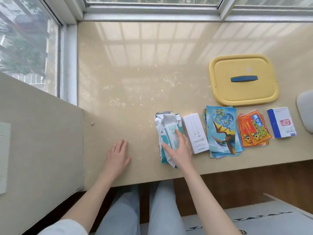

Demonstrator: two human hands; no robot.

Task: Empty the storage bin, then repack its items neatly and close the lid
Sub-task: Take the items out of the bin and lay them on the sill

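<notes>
A row of items lies along the front of the beige table (135, 73). My right hand (177, 150) rests with spread, straight fingers on a crumpled white and teal wipes pack (166, 122) at the row's left end. To its right lie a white box (194, 131), a stack of dinosaur picture cards (221, 131), orange-red packets (252, 131) and a blue and white box (282, 122). The yellow lid (243, 78) with a blue handle lies flat behind them. My left hand (117, 154) lies flat on the table, holding nothing. The bin's body is not clearly in view.
A grey rounded object (304, 112) is cut off at the right edge. Windows run along the back and left. A lower beige surface (42, 133) with a paper (4, 156) adjoins the table's left side. My knees are under the front edge.
</notes>
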